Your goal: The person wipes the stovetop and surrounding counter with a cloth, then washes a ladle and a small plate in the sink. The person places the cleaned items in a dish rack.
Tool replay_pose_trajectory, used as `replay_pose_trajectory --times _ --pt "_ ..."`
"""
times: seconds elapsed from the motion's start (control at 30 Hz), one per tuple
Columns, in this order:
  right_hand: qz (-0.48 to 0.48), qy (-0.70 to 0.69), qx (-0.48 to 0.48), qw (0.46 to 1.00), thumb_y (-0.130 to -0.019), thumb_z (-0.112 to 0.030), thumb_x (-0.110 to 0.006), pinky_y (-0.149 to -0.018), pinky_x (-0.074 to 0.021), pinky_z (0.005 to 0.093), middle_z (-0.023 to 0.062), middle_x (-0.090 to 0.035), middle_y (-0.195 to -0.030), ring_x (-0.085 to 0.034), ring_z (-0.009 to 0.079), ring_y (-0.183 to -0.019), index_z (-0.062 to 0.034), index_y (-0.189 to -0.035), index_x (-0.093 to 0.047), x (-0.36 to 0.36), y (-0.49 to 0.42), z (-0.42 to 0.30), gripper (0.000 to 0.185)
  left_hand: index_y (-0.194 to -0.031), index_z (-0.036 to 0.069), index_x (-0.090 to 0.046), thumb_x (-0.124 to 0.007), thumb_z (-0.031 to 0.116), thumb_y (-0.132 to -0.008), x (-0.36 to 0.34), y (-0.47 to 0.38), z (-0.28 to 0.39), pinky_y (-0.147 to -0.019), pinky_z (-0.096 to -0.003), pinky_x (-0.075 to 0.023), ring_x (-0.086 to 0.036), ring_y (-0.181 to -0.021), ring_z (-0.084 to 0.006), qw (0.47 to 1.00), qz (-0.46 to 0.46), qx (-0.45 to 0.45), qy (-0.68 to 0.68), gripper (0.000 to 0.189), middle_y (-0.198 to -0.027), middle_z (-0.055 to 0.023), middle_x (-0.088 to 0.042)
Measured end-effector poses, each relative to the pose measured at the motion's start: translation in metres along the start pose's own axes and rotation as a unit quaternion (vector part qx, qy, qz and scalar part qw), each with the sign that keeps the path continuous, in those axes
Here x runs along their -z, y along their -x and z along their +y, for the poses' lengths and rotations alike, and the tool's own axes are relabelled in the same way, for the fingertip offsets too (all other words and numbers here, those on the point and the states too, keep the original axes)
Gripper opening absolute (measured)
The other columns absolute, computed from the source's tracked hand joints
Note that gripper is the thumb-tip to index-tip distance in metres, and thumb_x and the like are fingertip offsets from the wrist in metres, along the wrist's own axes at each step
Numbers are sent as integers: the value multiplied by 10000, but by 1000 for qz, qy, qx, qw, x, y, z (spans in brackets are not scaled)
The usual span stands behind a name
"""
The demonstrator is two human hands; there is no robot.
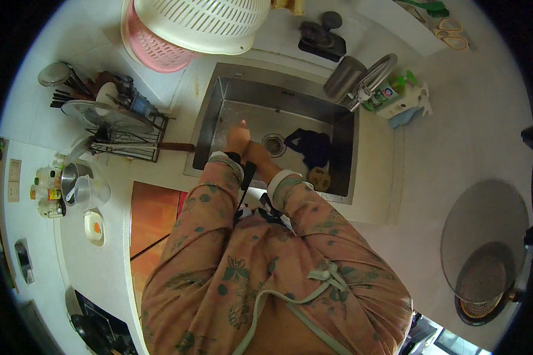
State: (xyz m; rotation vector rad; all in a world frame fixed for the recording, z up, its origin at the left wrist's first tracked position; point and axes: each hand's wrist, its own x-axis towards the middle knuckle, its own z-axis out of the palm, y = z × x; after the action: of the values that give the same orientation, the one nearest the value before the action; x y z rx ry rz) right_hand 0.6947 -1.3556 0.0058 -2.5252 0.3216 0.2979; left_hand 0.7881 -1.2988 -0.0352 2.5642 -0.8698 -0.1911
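Over the left half of a stainless steel sink (344, 177), my left hand (237, 136) points away from me with its thumb raised. My right hand (258, 157) crosses in from the right and meets it at the wrist. Where they overlap, the fingers of both hands are hidden. A dark band (233, 156) circles my left wrist. To the right of my hands is the round drain strainer (274, 145). Beyond it a dark, crumpled cloth (313, 146) lies on the sink floor, with a round tan scrubber or sponge (320, 178) below it.
A curved metal faucet (375, 77) and a steel cup-like container (345, 79) stand at the back right corner. Bottles (384, 93) sit beside them. White (204, 22) and pink (160, 49) plastic baskets hang at the upper left. A dish rack (133, 146) holds lids and utensils, a handle jutting towards the sink.
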Motion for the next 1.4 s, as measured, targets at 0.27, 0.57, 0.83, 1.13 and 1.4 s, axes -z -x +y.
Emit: replay_pose_trajectory --times 0.27,0.57,0.83,1.13,1.4 --pt "23 16 -42 999 -677 -283 -653 -743 -508 412 145 -658 -933 -640 311 -865 -81 -901 -673 -52 -18 15 302 -909 -38 -656 -508 180 -838 -9 8 -9 -730 -438 -470 -613 -820 -340 990 -61 -51 -116 273 -765 -194 -629" --pt "11 -35 -137 990 -690 -238 -649 -712 -518 410 143 -668 -910 -648 316 -847 -76 -908 -683 -24 5 10 274 -940 22 -639 -490 267 -872 -43 -4 -14 -695 -411 -483 -592 -786 -292 994 -67 -56 -63 295 -852 -156 -622" --pt "-44 -77 -103 991 -690 -328 -744 -710 -507 358 136 -586 -1042 -577 268 -941 -20 -1115 -574 65 4 38 552 -1106 77 -554 -568 424 -879 38 -7 50 -756 -382 -481 -576 -918 -185 764 -316 281 487 414 -1018 -58 -595" --pt "135 -518 -33 844 -810 -168 -673 -700 -489 264 77 -568 -974 -572 145 -801 -1 -1184 -443 198 105 63 470 -1296 25 -416 -689 267 -810 122 -2 57 -827 -286 -423 -515 -994 -160 767 -298 -84 563 608 -1119 -74 -543" --pt "267 -523 5 809 -857 -226 -625 -681 -478 266 64 -599 -930 -575 124 -797 -40 -1083 -561 248 161 83 300 -848 44 -555 -592 336 -878 166 -2 32 -678 -280 -424 -500 -746 -125 912 -276 -56 297 296 -806 -25 -563"
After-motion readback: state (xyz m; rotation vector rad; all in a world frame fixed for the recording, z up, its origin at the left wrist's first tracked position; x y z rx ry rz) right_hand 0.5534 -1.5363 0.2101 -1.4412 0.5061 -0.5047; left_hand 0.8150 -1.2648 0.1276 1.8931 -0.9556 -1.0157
